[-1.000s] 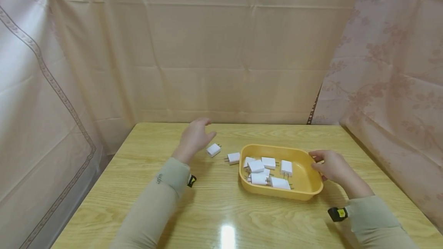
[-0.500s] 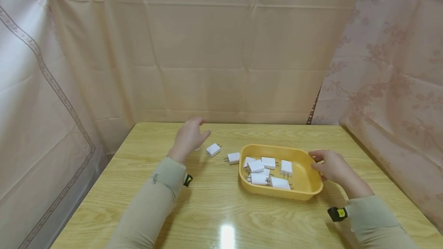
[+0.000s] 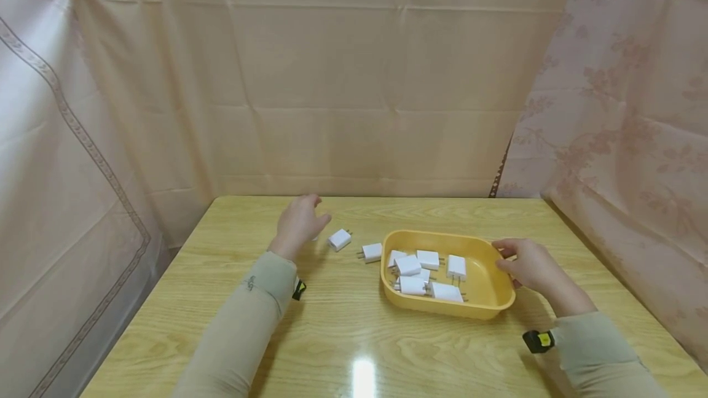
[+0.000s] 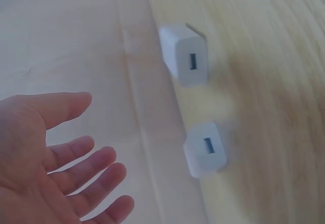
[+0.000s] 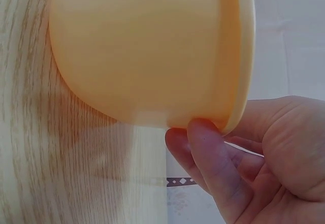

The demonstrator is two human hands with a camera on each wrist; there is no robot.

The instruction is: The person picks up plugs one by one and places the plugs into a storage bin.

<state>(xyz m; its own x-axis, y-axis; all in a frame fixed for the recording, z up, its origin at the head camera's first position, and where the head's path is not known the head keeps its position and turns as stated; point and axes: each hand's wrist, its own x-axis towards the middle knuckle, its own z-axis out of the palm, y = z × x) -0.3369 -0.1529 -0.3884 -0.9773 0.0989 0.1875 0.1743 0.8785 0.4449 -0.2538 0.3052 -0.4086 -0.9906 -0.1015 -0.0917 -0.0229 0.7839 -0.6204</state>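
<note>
My left hand [image 3: 298, 223] hovers over the table's left half, fingers loosely spread and holding nothing. In the left wrist view, two white charger plugs, a lower one [image 4: 205, 150] and an upper one [image 4: 190, 56], lie beyond its fingertips, USB slots facing the camera. Seen from the head, one charger is nearly hidden behind the hand; another charger [image 3: 340, 239] lies just right of it. My right hand [image 3: 528, 266] pinches the right-end rim of a yellow plastic tray [image 3: 487, 312]. Thumb and fingers touch its wall [image 5: 147, 56] in the right wrist view.
Several white chargers [image 3: 408, 265] lie jumbled in the tray's left and middle. One more charger [image 3: 372, 253] rests on the wooden table [image 3: 332, 336], against the tray's left side. Beige curtains [image 3: 359, 78] hang along the table's back and sides.
My left hand has drifted left, away from the charger beside it, then slightly down. A sliver of another charger now shows behind it. The right hand stays on the tray.
</note>
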